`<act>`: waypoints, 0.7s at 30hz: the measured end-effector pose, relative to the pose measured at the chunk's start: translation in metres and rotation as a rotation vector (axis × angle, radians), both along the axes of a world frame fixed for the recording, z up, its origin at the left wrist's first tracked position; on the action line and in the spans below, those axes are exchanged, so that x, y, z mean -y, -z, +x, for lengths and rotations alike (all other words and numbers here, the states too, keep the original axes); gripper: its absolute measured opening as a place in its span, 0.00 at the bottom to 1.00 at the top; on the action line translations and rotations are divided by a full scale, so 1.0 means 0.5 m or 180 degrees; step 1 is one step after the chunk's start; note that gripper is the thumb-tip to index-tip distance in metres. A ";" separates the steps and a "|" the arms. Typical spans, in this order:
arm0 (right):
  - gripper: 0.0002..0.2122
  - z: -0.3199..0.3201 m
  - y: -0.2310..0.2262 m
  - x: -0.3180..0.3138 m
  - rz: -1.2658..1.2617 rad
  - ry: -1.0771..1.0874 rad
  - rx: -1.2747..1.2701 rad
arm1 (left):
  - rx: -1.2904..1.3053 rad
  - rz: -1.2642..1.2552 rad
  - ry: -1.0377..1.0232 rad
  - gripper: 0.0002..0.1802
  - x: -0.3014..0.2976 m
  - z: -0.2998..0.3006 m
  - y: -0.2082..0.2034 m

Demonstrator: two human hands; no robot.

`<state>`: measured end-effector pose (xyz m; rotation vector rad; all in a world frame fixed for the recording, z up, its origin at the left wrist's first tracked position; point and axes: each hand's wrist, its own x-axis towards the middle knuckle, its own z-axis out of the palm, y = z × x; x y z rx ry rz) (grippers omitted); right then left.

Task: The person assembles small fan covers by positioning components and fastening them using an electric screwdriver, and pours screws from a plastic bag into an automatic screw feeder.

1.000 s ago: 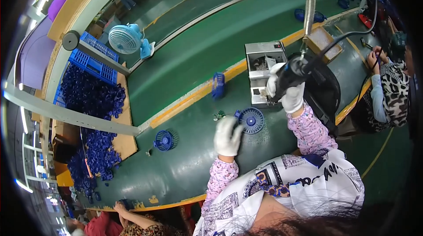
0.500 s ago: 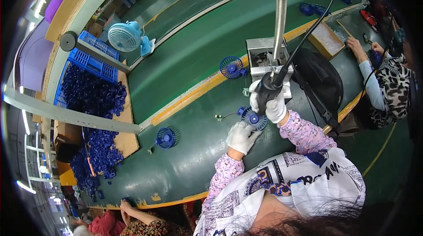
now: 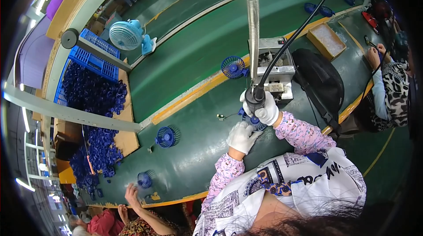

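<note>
A blue fan (image 3: 256,123) lies on the green bench, partly covered by my gloved hands. My left hand (image 3: 242,138) presses on its near left side, thumb toward the grille, holding it down. My right hand (image 3: 268,111) grips a black electric screwdriver (image 3: 255,98) upright over this fan; the bit's tip is hidden. The tool hangs from a coiled metal spring (image 3: 253,20) and has a black cable. A thin wire runs left from the fan to a small circuit board (image 3: 220,116). Behind the tool stands a metal screw feeder (image 3: 276,74).
Other blue fans lie left (image 3: 165,137) and behind (image 3: 233,67). Piled blue parts (image 3: 94,90) fill the left end. A black bag (image 3: 318,75) and a box of clear bags (image 3: 326,41) sit right. A co-worker's hand (image 3: 131,195) is near a blurred fan (image 3: 144,180).
My right hand has brought the screwdriver left, over the fan; my left hand has stayed put. Another blue fan has appeared at the lower left beside a co-worker's raised hand.
</note>
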<state>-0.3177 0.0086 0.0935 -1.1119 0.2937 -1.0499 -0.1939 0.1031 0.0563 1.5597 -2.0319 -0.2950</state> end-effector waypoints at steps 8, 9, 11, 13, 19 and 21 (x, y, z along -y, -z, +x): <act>0.38 -0.083 -0.109 0.021 -0.0289 0.1162 0.0377 | -0.0175 -0.0019 0.0063 0.10 -0.004 0.000 0.002; 0.39 -0.088 -0.110 0.029 -0.0230 0.1190 0.0411 | -0.0109 -0.0018 0.0038 0.10 -0.004 -0.002 0.000; 0.41 -0.088 -0.108 0.032 -0.0168 0.1326 0.0285 | -0.0047 -0.0020 -0.0007 0.10 -0.004 -0.005 -0.003; 0.41 -0.088 -0.089 0.033 -0.0302 0.1360 0.0190 | 0.0043 0.0074 -0.0055 0.10 -0.004 -0.007 -0.005; 0.42 -0.047 -0.088 -0.025 0.0256 0.0600 0.0463 | -0.0083 -0.0111 -0.0017 0.10 -0.001 0.000 -0.002; 0.42 -0.033 -0.063 -0.036 0.0536 0.0172 0.0592 | -0.0096 -0.0106 -0.0008 0.10 0.000 0.001 -0.001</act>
